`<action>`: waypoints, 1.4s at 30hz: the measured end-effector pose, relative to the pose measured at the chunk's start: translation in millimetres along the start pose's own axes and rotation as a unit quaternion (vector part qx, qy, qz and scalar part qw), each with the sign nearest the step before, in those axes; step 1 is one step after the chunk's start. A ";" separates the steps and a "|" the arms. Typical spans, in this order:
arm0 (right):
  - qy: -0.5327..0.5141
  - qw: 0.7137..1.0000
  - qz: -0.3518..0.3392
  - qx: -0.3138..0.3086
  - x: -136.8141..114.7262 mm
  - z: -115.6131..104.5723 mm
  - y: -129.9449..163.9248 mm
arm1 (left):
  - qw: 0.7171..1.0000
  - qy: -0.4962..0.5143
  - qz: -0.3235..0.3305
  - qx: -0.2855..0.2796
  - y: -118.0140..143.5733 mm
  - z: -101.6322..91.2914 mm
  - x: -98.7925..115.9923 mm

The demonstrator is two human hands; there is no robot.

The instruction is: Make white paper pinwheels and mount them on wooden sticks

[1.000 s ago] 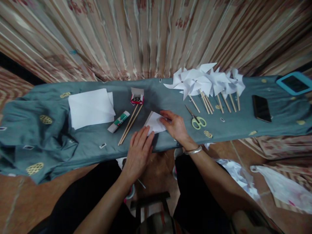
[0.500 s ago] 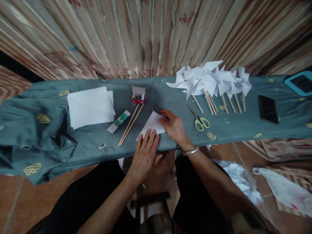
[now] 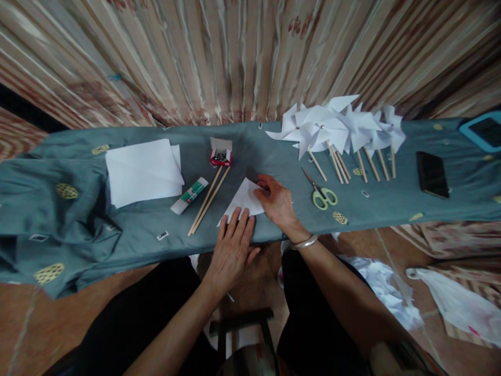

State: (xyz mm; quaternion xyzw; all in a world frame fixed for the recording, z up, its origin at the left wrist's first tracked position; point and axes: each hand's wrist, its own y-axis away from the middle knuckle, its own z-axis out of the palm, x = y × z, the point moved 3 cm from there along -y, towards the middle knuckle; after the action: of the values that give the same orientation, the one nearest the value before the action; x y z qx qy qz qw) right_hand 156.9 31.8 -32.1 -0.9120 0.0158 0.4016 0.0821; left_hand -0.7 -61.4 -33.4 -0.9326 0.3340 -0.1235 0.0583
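A white sheet of paper folded into a triangle (image 3: 246,196) lies near the table's front edge. My left hand (image 3: 234,240) rests on its lower edge, fingers stretched out flat. At the triangle's right side, my right hand (image 3: 277,202) has its fingers bent and its thumb on the paper; the paper's right corner is hidden under this hand. Two wooden sticks (image 3: 209,201) lie left of the paper, beside a green and white box (image 3: 190,196). Behind them stands an open red box (image 3: 221,156) of small metal pins. Scissors with green handles (image 3: 323,197) lie right of my right hand.
White paper sheets (image 3: 143,172) are stacked on the left. Several paper pinwheels (image 3: 332,125) on sticks lie at the back right. Farther right are a black phone (image 3: 432,175) and a blue-framed device (image 3: 483,133). A curtain (image 3: 235,62) hangs behind the cloth-covered table.
Both hands stay on the folded paper with almost no movement. The view has shifted very slightly.
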 end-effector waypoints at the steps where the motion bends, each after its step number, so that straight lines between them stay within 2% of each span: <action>1: 0.001 1.000 -0.001 0.001 0.3 0.1 -0.1 | 1.000 0.000 -0.001 -0.002 -0.1 0.2 0.0; 9: -0.007 1.000 0.007 0.019 1.7 2.0 -1.6 | 1.000 -0.001 -0.014 -0.011 -2.0 -1.2 -2.4; 15: 0.001 1.000 0.013 0.010 0.3 3.4 -2.1 | 1.000 -0.003 -0.015 -0.021 -2.5 -0.9 -2.4; 22: 0.051 0.998 -0.035 0.017 -0.9 4.4 1.0 | 1.000 0.001 -0.014 -0.017 -3.1 1.7 -4.1; 28: 0.099 0.993 -0.066 -0.012 -5.1 4.2 2.7 | 1.000 -0.008 -0.020 -0.010 -4.1 3.8 -2.9; 37: 0.174 0.978 -0.113 0.019 -14.8 9.4 42.3 | 0.999 -0.002 -0.035 -0.003 -6.0 4.3 -0.6; 42: 0.187 0.977 -0.086 0.053 7.2 -5.1 50.9 | 0.999 0.007 -0.035 -0.007 -7.2 1.1 -0.3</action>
State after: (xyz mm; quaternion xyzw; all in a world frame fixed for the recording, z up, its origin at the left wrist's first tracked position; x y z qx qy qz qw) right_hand 160.7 -18.9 -41.0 -0.9634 -0.0261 0.2138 0.1598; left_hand 3.7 -55.7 -33.1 -0.9431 0.3026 -0.1302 0.0454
